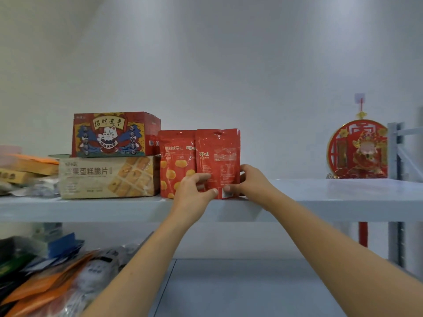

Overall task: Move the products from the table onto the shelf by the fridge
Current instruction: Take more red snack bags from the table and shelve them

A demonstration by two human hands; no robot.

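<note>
Where the pouch stands: the red pouch (218, 154) is upright at the front edge of the upper shelf (320, 200), printed back panel outward; its left edge is against, and seems to overlap, a second pouch (177, 156), which stands just beside a cake box (107, 177) with a red box (114, 133) stacked on top.
Left hand: the left hand (194, 191) is curled round the red pouch's lower left part, thumb laid across the front; the pouch is grasped.
Right hand: the right hand (249, 181) is wrapped round the lower right edge, thumb tip on the front near the base; the same pouch is grasped.
Stage (judged): placement nearly done; release not yet made.
Risk, forward fall: the base is set close to the shelf lip; if it is let go unevenly, a tip onto the lower shelf (251, 289) is likely.
Risk, knock-on: a soft pouch is poorly self-supporting; the second pouch could be toppled by a brush on withdrawal.
Hidden: the base and the right fingers are covered; whether the pouch sits flat cannot be told.
Cut off or unclear: table and fridge are not in view; the packets (45, 282) at lower left are blurred.
</note>
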